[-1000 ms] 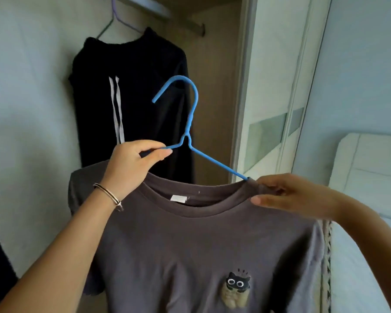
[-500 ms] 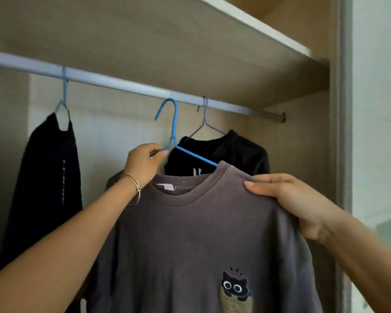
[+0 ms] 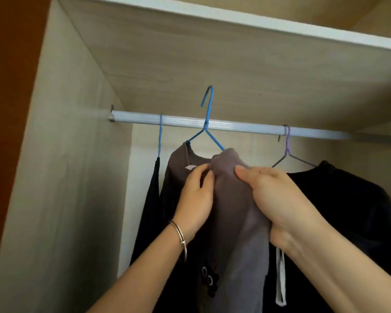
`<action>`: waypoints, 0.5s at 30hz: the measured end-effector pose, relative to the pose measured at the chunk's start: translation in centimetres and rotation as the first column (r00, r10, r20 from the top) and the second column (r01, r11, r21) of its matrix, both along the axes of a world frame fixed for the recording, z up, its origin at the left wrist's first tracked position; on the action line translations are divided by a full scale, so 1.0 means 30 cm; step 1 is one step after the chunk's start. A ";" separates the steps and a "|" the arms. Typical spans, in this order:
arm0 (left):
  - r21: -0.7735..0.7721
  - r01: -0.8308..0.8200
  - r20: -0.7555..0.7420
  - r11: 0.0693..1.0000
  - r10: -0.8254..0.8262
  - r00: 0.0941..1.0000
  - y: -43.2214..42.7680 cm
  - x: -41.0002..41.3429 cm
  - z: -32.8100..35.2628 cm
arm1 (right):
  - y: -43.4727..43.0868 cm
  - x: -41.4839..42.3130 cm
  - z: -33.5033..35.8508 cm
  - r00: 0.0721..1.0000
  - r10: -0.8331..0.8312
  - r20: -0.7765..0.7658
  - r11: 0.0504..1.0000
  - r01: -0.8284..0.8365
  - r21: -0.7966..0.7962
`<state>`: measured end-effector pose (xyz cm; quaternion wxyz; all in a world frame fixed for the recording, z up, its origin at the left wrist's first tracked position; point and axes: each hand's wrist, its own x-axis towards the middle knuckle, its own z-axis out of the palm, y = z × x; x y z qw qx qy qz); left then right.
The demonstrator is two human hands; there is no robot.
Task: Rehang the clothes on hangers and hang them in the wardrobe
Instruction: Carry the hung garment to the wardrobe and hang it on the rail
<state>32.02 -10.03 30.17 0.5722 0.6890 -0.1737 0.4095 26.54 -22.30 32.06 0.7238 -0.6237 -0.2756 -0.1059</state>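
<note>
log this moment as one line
stage: hanging | left hand: grips grey t-shirt | right hand: grips grey t-shirt | blue wire hanger: hook above silver wardrobe rail, not seated

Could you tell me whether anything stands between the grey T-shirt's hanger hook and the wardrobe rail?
Nothing visible does: the blue hanger's hook is above a bare stretch of rail, between another blue hanger on the left and a purple hanger on the right.
</note>
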 end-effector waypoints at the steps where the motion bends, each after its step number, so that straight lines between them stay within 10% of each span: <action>1: 0.019 -0.016 0.008 1.000 0.016 1.000 0.000 -0.009 0.001 | 0.005 -0.003 0.012 1.000 0.006 0.002 1.000 -0.006 0.014; 12: 0.014 -0.080 -0.263 0.997 0.081 0.961 0.098 -0.041 -0.038 | 0.188 0.161 0.045 0.997 -0.036 -0.064 0.979 0.022 -0.202; 15: 0.134 -0.251 -0.141 0.959 0.270 0.953 0.120 -0.069 -0.048 | 0.191 0.170 0.032 0.998 0.037 -0.049 0.946 -0.051 -0.320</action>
